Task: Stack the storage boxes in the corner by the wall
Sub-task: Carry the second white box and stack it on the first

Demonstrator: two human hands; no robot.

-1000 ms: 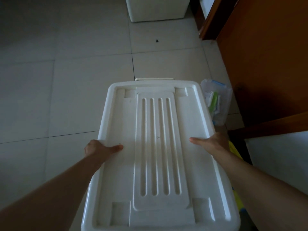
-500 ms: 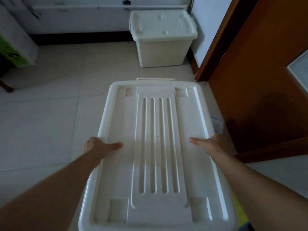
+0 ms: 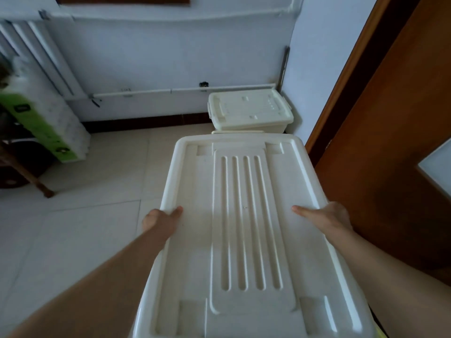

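I hold a large white storage box (image 3: 246, 235) with a ribbed lid out in front of me, above the floor. My left hand (image 3: 159, 219) grips its left rim, thumb on the lid. My right hand (image 3: 325, 217) grips the right rim the same way. A second white lidded storage box (image 3: 249, 111) stands on the floor in the corner by the wall, just beyond the far edge of the box I carry. Its lower part is hidden behind my box.
A brown wooden door (image 3: 395, 142) and its frame run along the right. A white pipe (image 3: 183, 90) runs low along the back wall. A green and white package (image 3: 41, 118) and a dark wooden leg (image 3: 29, 176) stand at the left on the tiled floor (image 3: 73, 228).
My view has lifted from the floor to the back wall. The corner box, once far ahead, now sits just past the carried box. Both hands keep the same grip.
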